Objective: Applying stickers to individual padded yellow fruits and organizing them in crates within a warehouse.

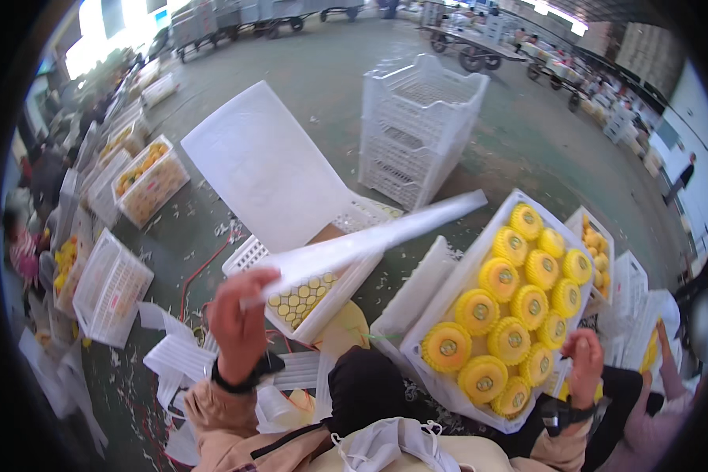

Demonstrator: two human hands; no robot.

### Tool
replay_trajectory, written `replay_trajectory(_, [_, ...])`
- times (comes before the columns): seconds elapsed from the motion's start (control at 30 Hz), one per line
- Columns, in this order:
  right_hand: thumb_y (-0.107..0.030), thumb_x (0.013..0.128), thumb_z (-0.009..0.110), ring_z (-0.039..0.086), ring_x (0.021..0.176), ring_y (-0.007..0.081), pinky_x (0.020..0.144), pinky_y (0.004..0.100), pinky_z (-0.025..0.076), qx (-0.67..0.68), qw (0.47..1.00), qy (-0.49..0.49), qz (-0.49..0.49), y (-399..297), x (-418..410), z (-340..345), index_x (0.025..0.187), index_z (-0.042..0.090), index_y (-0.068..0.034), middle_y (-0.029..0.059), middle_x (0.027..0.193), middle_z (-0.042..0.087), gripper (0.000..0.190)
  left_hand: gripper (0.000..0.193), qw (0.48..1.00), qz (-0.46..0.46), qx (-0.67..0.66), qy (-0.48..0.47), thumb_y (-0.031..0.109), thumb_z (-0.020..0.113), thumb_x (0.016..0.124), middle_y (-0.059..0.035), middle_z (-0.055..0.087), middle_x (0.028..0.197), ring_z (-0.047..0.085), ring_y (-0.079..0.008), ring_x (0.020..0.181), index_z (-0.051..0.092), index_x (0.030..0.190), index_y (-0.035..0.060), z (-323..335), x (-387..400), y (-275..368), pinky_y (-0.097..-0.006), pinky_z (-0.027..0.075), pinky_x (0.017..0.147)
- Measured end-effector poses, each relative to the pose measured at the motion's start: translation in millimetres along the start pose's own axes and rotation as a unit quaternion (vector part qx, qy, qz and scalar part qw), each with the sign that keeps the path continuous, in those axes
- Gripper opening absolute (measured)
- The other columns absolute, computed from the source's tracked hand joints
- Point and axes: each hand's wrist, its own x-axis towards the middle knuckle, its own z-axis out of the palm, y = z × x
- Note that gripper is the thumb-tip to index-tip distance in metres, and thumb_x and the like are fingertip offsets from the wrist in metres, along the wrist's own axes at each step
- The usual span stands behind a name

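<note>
My left hand [242, 315] is raised with its fingers closed on the end of a long white foam strip [377, 233], blurred by motion, which reaches up to the right. My right hand [584, 360], fingers curled, is beside the right edge of a white plastic crate [410, 348]; nothing shows in it. Rows of round yellow fruit [530, 307] in yellow foam nets, bearing round stickers, lie in that crate. Under the strip is another white crate [307, 336] holding a sheet of round yellow labels [307, 295]. A white foam sheet [265, 165] stands tilted out of it.
Stacked white crates [422, 130] stand ahead. Crates of yellow fruit [150, 183] line the left. Loose foam strips [180, 360] and a red cord [197, 271] lie on the floor. A co-worker's arm [666, 354] is at the right. Carts [475, 50] stand farther off.
</note>
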Motion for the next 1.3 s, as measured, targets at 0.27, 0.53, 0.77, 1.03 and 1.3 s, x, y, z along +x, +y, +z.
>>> replay_trajectory(0.27, [-0.023,0.094,0.041,0.051,0.110,0.0241,0.093,0.0347,0.041,0.426,0.874,-0.134,0.192,-51.5,-42.9,32.0,0.126,0.043,0.003,0.0176,0.122,0.050,0.041,0.013,0.953,0.060,-0.243,-0.171,-0.002,0.056,0.081,-0.0158,0.066,0.091,0.064,-0.0334,0.087,0.046,0.083,0.0050,-37.1,-67.9,110.1,-0.0368,0.053,0.074])
replay_trajectory(0.53, [-0.017,0.080,0.059,0.054,0.108,0.0249,0.092,0.0339,0.043,0.369,0.894,-0.224,0.119,-43.4,-65.2,-16.7,0.134,0.028,0.003,0.0188,0.123,0.050,0.066,0.017,0.862,0.265,-0.227,-0.367,0.004,0.060,0.079,-0.0146,0.059,0.114,0.059,-0.0322,0.102,0.048,0.092,0.0049,-25.4,-67.3,146.7,-0.0352,0.053,0.075])
replay_trajectory(0.77, [-0.004,0.083,0.051,0.054,0.107,0.0195,0.091,0.0301,0.042,0.395,0.880,-0.240,0.111,-18.1,-63.4,-12.9,0.137,0.026,0.001,0.0163,0.122,0.051,0.060,0.015,0.887,0.281,-0.145,-0.336,0.001,0.063,0.072,-0.0100,0.061,0.107,0.060,-0.0279,0.100,0.051,0.080,0.0076,-24.6,-82.0,162.2,-0.0340,0.053,0.071])
replay_trajectory(1.03, [0.003,0.083,0.045,0.054,0.100,0.0142,0.088,0.0266,0.042,0.309,0.947,-0.063,0.057,45.2,-83.9,-16.5,0.138,0.026,-0.002,0.0125,0.117,0.055,0.058,0.028,0.921,0.202,-0.020,-0.334,-0.003,0.063,0.064,-0.0087,0.058,0.103,0.054,-0.0287,0.102,0.056,0.091,0.0039,75.0,-97.6,132.5,-0.0365,0.047,0.083])
replay_trajectory(1.3, [-0.010,0.088,0.048,0.053,0.104,0.0181,0.091,0.0311,0.040,0.413,0.910,0.026,-0.026,26.7,-89.8,-24.8,0.138,0.025,-0.001,0.0141,0.127,0.046,0.056,0.047,0.958,0.171,0.045,-0.227,-0.003,0.054,0.067,-0.0124,0.056,0.114,0.049,-0.0293,0.111,0.056,0.113,0.0035,163.6,-93.0,131.9,-0.0398,0.037,0.095])
